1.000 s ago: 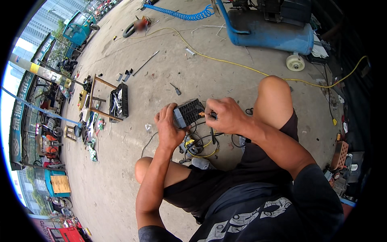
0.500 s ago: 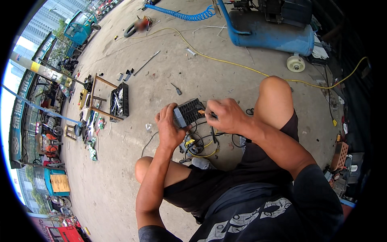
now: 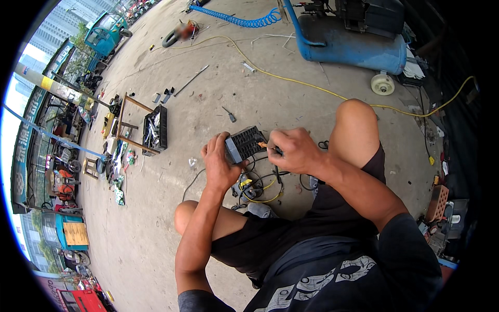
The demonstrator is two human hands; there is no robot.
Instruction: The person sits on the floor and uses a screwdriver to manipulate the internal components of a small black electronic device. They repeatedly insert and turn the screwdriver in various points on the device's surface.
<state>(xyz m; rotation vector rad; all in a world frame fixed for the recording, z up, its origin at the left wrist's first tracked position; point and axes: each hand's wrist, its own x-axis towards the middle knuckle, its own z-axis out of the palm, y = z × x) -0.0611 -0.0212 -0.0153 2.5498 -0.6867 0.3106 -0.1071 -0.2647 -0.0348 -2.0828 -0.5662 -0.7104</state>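
Note:
My left hand (image 3: pixel 220 165) is closed around the near left end of a dark, box-shaped device (image 3: pixel 244 144) with rows of slots on its upper face. The device is held above the ground in front of my knees. From the right, my right hand (image 3: pixel 295 150) grips a slim tool (image 3: pixel 263 145) with an orange-brown end, which meets the slotted face near its right edge. Fingers hide the rest of this tool, so its kind is unclear. Black and yellow cables (image 3: pixel 265 191) lie on the ground below both hands.
A screwdriver-like tool (image 3: pixel 229 114) lies beyond the device. A black crate of metal tools (image 3: pixel 156 129) stands left, by a wooden frame (image 3: pixel 120 125). At the far right sits a blue air compressor (image 3: pixel 353 52). A yellow hose (image 3: pixel 306 85) crosses the concrete; a red-brown brick (image 3: pixel 437 203) is at right.
The whole view has shifted very slightly. Both hands keep their grips, and the slim tool stays at the right part of the device's slotted face.

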